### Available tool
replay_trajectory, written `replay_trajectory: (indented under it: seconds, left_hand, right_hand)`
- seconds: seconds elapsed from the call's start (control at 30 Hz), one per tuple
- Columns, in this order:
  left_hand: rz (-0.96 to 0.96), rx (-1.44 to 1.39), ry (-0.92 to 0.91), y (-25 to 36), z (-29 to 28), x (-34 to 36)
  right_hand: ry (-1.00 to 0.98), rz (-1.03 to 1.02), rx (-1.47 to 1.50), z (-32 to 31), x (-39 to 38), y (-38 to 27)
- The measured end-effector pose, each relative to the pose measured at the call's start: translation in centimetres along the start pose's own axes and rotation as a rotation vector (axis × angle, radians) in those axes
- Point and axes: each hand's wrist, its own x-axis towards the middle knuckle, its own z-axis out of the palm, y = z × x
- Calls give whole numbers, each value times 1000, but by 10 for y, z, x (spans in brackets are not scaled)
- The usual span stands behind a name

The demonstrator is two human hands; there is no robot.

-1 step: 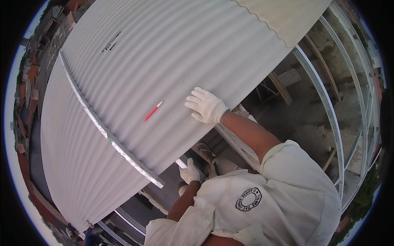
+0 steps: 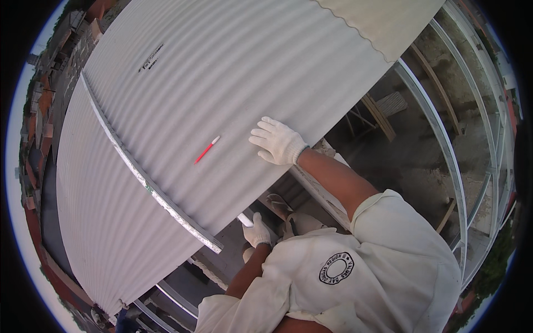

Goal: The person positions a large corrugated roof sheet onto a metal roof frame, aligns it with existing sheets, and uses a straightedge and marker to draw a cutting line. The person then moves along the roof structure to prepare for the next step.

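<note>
My right hand (image 2: 278,141), in a white knit glove, lies flat with its fingers apart on a grey corrugated roofing sheet (image 2: 244,89) close to its near edge. Lower down, just past that edge, my left hand (image 2: 257,231), also gloved, is closed round the end of a silvery metal bar (image 2: 244,220) that comes out from under the sheet; part of its fingers is hidden. A red pen with a white end (image 2: 207,150) rests on the sheet left of my right hand. Further left, a long whitish metal strip (image 2: 145,182) lies across the corrugations.
Beyond the near edge, open metal roof framing (image 2: 436,122) spans a drop to a floor far below, with wooden planks (image 2: 379,117) there. A paler sheet (image 2: 400,25) overlaps at the top right. At the lower left, a person in blue (image 2: 129,322) is partly visible.
</note>
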Motion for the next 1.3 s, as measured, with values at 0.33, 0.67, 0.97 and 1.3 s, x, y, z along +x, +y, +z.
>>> replay_trajectory:
  seconds: [0.33,0.67,0.97,1.3]
  left_hand:
    - [23,-7,-121,4,-21,-14]
    - [-124,121,-207,12,-39,-36]
    - [-135,49,-301,17,-51,-36]
    - [-203,57,-347,16,-54,-36]
  right_hand:
    - [-56,45,-55,-2,-11,-7]
    - [-76,139,-206,-21,33,75]
    - [-240,172,-324,-9,29,94]
    - [-198,-147,-82,15,77,-10]
